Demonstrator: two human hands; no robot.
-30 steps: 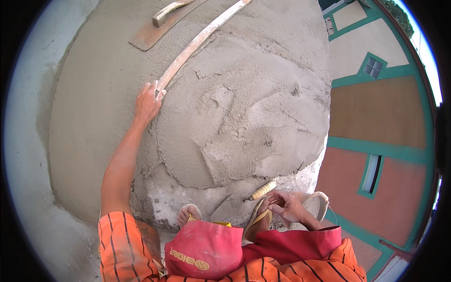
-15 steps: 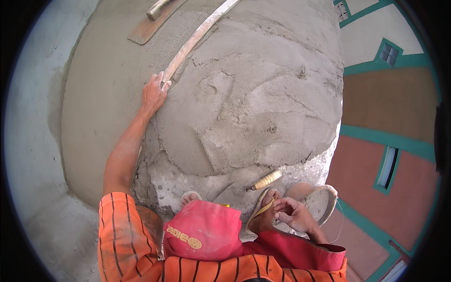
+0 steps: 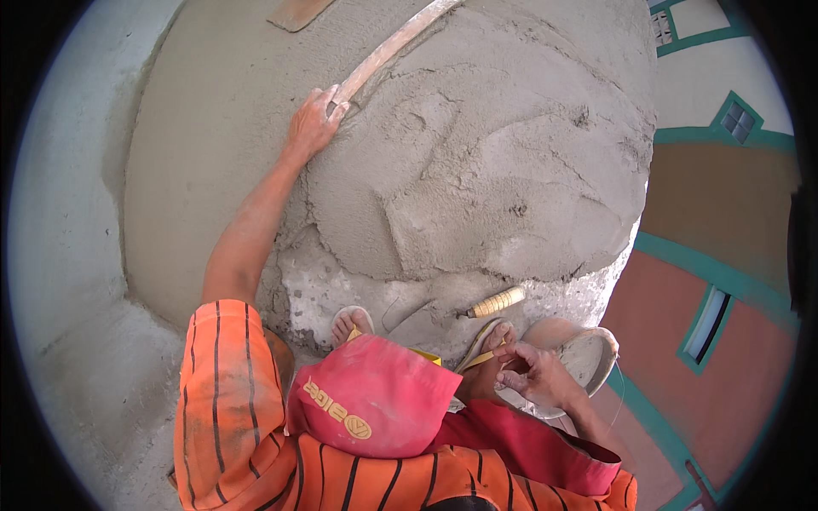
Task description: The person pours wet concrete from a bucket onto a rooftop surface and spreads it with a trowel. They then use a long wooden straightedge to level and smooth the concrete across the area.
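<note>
My left hand (image 3: 313,124) is closed round the near end of a long, narrow wooden straightedge (image 3: 388,53), which lies on wet grey mortar (image 3: 477,162) and runs out past the top edge. To its left the mortar is smoother; to its right it is heaped and rough. My right hand (image 3: 537,376) hangs over my right foot in its sandal, beside a bucket (image 3: 610,354). Its fingers are loosely bent, the thumb stands apart, and I see nothing held. A tool with a ribbed, pale yellow handle (image 3: 498,301) lies just ahead of that foot.
Part of a flat wooden float (image 3: 300,12) shows at the top edge. A pale wall (image 3: 72,196) bounds the left side. Beyond the slab's right edge is a building with reddish walls (image 3: 648,298) and green bands. Both my feet stand on the rough strip before the mortar.
My left arm reaches farther forward, hand still on the straightedge. The view has shifted, so the float is mostly out of the picture. My right hand stays near the foot, its thumb-to-finger gap wider.
</note>
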